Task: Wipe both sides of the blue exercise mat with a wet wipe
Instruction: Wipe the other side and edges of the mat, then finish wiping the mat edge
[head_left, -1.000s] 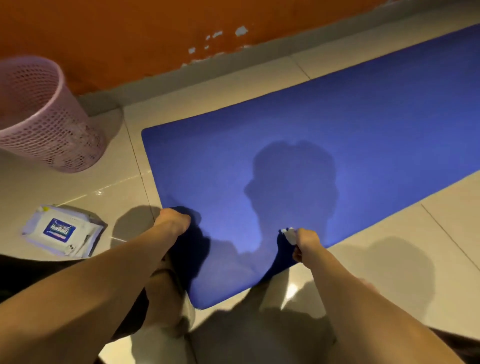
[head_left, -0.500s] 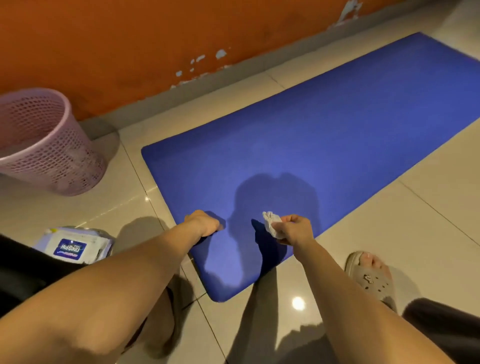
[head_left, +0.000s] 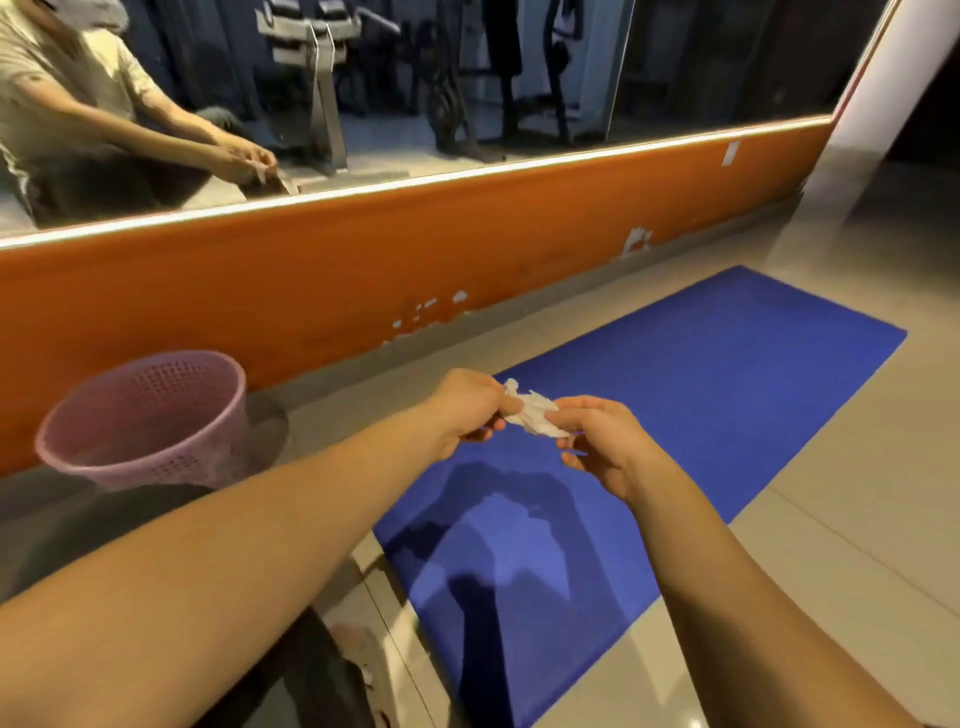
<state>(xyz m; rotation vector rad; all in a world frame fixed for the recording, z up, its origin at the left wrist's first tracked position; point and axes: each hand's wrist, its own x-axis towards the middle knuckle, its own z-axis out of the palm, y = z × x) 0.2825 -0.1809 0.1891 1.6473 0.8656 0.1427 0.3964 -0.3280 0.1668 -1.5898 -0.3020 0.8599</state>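
Left hand and right hand pinch crumpled wet wipe between fingertips, raised above blue exercise mat — likely refolding for fresh face; mat flat, ready.

One head-worn wide camera looks forward and down across the mat toward the wall.

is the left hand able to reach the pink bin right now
Probably yes: the bin stands just left of the left hand with nothing between them, though that hand and the right hand both pinch the wipe.
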